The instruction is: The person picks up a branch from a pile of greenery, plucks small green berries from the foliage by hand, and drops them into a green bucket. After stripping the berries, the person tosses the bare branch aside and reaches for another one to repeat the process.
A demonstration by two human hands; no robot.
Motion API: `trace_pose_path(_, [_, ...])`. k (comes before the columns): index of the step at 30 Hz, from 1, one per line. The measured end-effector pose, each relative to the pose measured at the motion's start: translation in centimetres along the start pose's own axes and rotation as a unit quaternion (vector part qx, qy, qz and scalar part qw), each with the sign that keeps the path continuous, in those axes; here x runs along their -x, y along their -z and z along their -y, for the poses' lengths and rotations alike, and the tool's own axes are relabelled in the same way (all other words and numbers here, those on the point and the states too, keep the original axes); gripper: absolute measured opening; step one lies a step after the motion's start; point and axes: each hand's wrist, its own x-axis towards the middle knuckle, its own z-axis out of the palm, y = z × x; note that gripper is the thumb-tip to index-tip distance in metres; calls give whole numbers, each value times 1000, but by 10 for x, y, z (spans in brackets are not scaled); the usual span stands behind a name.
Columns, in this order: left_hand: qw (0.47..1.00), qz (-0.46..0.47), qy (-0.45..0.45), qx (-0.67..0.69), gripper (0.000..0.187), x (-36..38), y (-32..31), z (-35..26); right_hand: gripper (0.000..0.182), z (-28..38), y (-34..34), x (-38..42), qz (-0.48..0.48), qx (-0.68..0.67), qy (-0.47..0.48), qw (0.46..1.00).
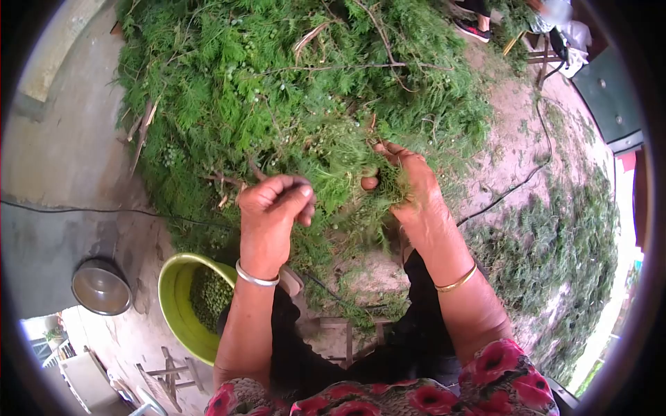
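My right hand (pixel 415 182) is closed around a leafy evergreen sprig (pixel 352 161), whose feathery green tips hang out to the left of my fingers. To the left of it, my left hand (pixel 269 211) is curled, with the thumb pressed toward the fingers; whatever it may hold is hidden. Both hands are over the near edge of a large heap of cut evergreen branches (pixel 229 90), which carry small pale green cones or berries. A yellow-green bucket (pixel 172 291) by my left forearm contains many small green cones or berries (pixel 210 298).
A metal bowl (pixel 101 286) lies on the floor at left. A black cable (pixel 496 201) crosses the ground on the right. More cut greenery (pixel 548 256) is spread there. Another person's shoe (pixel 473 30) shows at the top right. Small wooden stools (pixel 170 374) stand lower left.
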Motion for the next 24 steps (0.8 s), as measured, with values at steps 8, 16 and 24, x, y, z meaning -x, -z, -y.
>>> trace_pose_path(8, [985,126,96,-63,9,13,-27,6,24,9,22,-11,147,-211,-45,965])
trace_pose_path(16, [986,96,75,117,14,21,-59,14,30,4,23,-12,273,-228,-100,929])
trace_pose_path(24, [988,141,-5,-68,9,20,-48,11,23,9,-9,18,25,21,7,999])
